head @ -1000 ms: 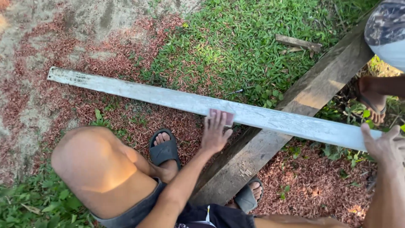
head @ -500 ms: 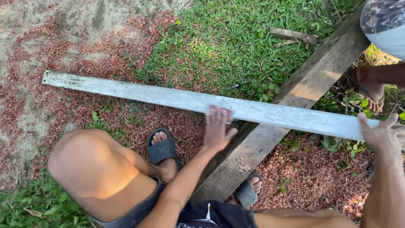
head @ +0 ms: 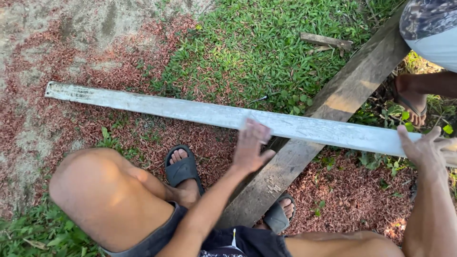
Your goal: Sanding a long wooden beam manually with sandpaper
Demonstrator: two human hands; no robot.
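A long pale grey board point(head: 166, 108) lies across red leaf litter and grass, its right part resting on a thick weathered wooden beam point(head: 342, 95). My left hand point(head: 252, 147) is blurred, fingers spread, fingertips on the board's near edge where it crosses the beam. My right hand point(head: 426, 147) is open with fingers apart, pressed against the board near its right end. I am crouching, my left knee point(head: 95, 195) low in front.
My feet in black sandals point(head: 181, 169) and grey sandals point(head: 281, 214) stand either side of the beam. Another person's sandalled foot point(head: 412, 100) and patterned shorts point(head: 428, 28) are at the upper right. A short stick point(head: 326, 40) lies in the grass.
My left hand has shifted a little along the board and is blurred with motion. My right hand has come up against the board's right end. The board barely moved.
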